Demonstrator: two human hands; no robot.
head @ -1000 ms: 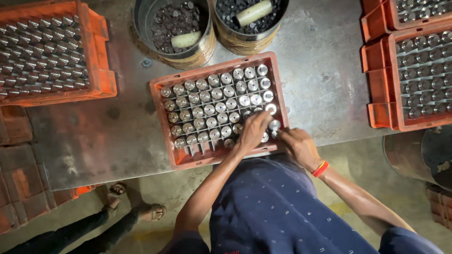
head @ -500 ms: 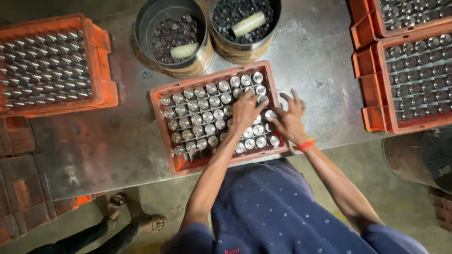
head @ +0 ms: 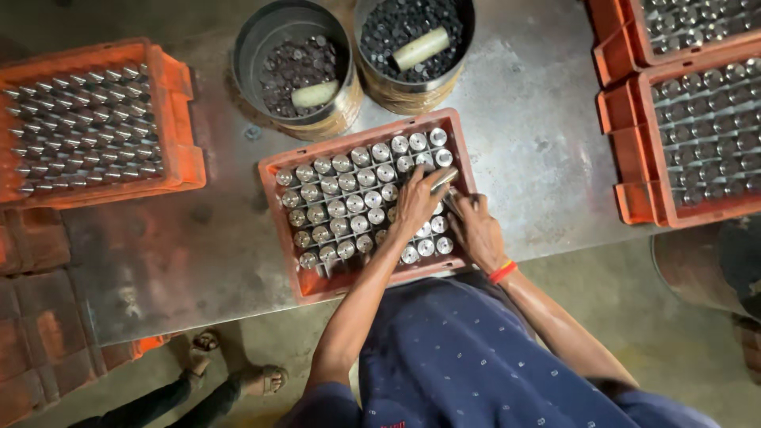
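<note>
A: What are the hands doing?

B: Seen from above, a person leans over an orange crate (head: 279, 168) on a grey metal table (head: 539, 158). The crate holds rows of upright metal cylinders (head: 349, 208). The left hand (head: 418, 202) pinches one metal cylinder (head: 443, 179), tilted, above the crate's right side. The right hand (head: 476, 230) rests just beside it with fingers curled on the pieces in the right-hand rows; whether it grips one I cannot tell.

A: Which step is this?

B: It looks like seating pieces into the crate's slots. The lifted piece would need turning upright over a free slot.

A: What else is around?

B: Two round bins (head: 261, 47) of small dark parts at the far side, and more filled orange crates left (head: 178, 119) and right (head: 626, 143).
</note>
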